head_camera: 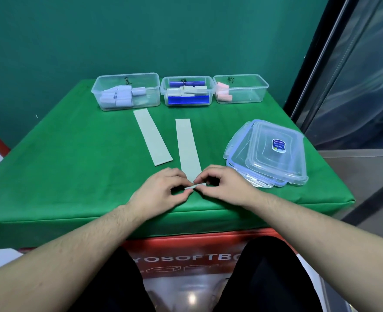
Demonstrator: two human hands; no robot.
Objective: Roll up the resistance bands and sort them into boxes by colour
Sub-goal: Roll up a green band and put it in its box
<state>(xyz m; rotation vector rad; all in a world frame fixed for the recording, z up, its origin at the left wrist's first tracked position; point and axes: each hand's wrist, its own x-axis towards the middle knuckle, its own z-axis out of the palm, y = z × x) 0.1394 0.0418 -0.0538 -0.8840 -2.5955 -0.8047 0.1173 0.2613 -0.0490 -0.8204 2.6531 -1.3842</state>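
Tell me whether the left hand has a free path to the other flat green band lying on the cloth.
Probably yes. The second flat band lies just beyond the left hand with only bare cloth between. But that hand is pinching the near end of the band being rolled and would have to let go.

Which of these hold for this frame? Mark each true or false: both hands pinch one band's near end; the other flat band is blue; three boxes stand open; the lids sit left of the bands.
1. Both hands, left hand and right hand, pinch the near end of one green band. True.
2. The other flat band is blue. False: it is pale green.
3. Three boxes stand open at the far edge: left box, middle box, right box. True.
4. The stacked lids sit left of the bands. False: they lie to the right.
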